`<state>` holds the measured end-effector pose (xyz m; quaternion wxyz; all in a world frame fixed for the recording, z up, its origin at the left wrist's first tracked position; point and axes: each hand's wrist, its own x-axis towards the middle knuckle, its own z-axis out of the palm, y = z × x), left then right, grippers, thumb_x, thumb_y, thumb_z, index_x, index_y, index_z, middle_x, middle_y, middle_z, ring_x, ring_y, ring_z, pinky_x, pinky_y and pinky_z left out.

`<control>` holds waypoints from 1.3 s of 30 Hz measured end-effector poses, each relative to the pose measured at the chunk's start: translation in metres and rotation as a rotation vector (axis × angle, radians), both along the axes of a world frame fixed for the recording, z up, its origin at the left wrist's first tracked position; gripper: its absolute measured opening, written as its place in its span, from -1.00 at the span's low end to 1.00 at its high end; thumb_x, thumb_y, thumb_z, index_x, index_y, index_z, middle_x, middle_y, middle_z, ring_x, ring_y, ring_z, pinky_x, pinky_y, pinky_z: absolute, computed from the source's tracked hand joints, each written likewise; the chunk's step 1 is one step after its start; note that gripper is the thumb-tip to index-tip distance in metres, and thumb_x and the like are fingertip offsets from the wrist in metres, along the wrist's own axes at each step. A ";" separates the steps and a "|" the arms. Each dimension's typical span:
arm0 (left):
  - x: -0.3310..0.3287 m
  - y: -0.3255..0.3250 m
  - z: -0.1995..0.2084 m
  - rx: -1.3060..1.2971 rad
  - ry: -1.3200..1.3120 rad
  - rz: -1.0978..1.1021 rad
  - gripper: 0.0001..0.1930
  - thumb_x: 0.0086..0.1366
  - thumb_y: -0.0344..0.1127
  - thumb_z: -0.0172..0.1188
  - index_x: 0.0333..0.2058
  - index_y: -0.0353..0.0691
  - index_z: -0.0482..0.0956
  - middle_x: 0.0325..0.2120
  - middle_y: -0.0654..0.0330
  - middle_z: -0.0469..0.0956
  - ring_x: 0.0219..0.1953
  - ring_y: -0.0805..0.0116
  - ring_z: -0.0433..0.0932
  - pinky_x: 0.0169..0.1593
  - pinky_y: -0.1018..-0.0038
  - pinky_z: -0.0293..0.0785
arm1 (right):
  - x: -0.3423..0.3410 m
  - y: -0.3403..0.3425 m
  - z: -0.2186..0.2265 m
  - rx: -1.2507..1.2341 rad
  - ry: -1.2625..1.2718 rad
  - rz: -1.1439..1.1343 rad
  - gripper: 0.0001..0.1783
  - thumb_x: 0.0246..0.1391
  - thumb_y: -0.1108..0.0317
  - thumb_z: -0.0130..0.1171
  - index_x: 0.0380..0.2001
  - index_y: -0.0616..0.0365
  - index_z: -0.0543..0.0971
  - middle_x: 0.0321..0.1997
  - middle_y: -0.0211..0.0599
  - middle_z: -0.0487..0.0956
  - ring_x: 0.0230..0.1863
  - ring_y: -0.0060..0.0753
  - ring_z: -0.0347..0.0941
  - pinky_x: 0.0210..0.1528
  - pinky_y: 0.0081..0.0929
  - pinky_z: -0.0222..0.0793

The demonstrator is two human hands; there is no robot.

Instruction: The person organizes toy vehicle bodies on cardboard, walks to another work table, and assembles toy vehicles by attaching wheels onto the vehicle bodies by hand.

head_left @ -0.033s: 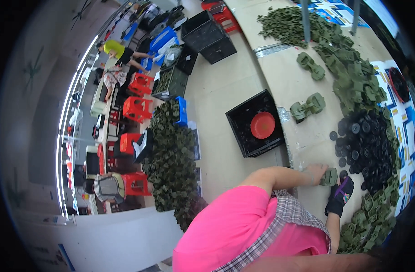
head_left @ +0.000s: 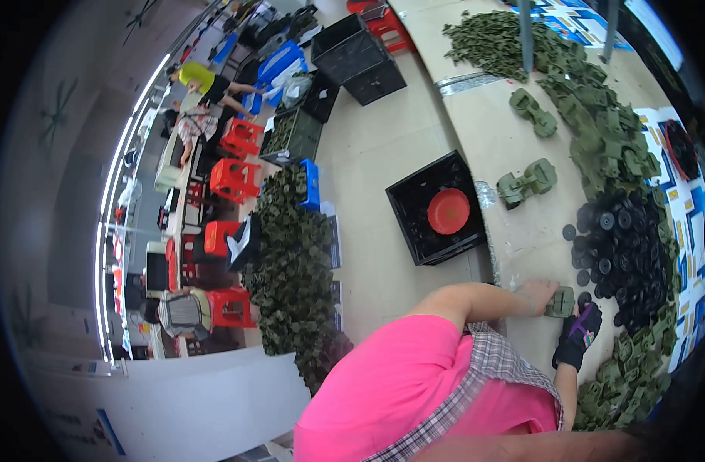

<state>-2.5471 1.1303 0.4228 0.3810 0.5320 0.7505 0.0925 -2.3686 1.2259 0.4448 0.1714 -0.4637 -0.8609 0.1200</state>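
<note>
My bare left hand grips a boxy olive-green plastic part against the tabletop. Against the other side of that part is my right hand, in a dark glove with purple trim; its fingers are curled, and what they pinch is hard to see. Right by its fingertips is a small black wheel. A heap of black wheels lies just beyond my hands. Farther up the table are two longer green assemblies, one nearer and one farther.
Green parts lie in a pile beside my right forearm, with more at the far end. A black crate holding a red basin stands by the table's left edge. Red stools and other people are at left.
The whole view has shifted very slightly. My hands keep the same hold at the green part.
</note>
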 end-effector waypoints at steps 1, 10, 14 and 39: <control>-0.001 0.000 -0.001 0.000 -0.003 0.021 -0.16 0.08 -0.33 0.41 0.34 -0.08 0.23 0.10 -0.01 0.51 0.19 -0.06 0.52 0.15 -0.03 0.44 | -0.004 0.003 -0.005 -0.009 0.004 0.029 -0.80 0.26 0.30 0.16 -0.18 0.22 0.53 -0.18 0.05 0.55 -0.07 0.21 0.47 -0.03 0.04 0.37; 0.000 0.000 0.001 -0.018 -0.015 -0.020 -0.14 0.08 -0.32 0.40 0.37 -0.17 0.23 0.16 0.00 0.48 0.25 -0.05 0.47 0.23 -0.05 0.37 | 0.029 0.010 -0.049 -0.090 0.044 0.185 -0.79 0.26 0.29 0.16 -0.16 0.21 0.53 -0.16 0.07 0.54 -0.06 0.22 0.46 -0.02 0.05 0.36; -0.004 0.001 0.002 -0.027 -0.027 -0.017 -0.17 0.09 -0.33 0.39 0.36 -0.19 0.26 0.16 0.00 0.48 0.25 -0.04 0.46 0.24 -0.06 0.35 | 0.020 0.010 -0.059 -0.139 0.063 0.232 -0.78 0.26 0.29 0.16 -0.16 0.21 0.52 -0.15 0.07 0.54 -0.05 0.22 0.46 -0.02 0.05 0.36; 0.053 -0.033 0.020 0.034 -0.009 -0.334 -0.32 0.04 -0.25 0.45 0.17 -0.12 0.44 -0.03 -0.05 0.63 0.07 -0.08 0.64 0.06 -0.08 0.53 | 0.025 -0.050 -0.044 -0.366 0.143 0.120 -0.75 0.25 0.27 0.16 -0.12 0.21 0.50 -0.10 0.11 0.52 0.00 0.26 0.44 0.00 0.08 0.34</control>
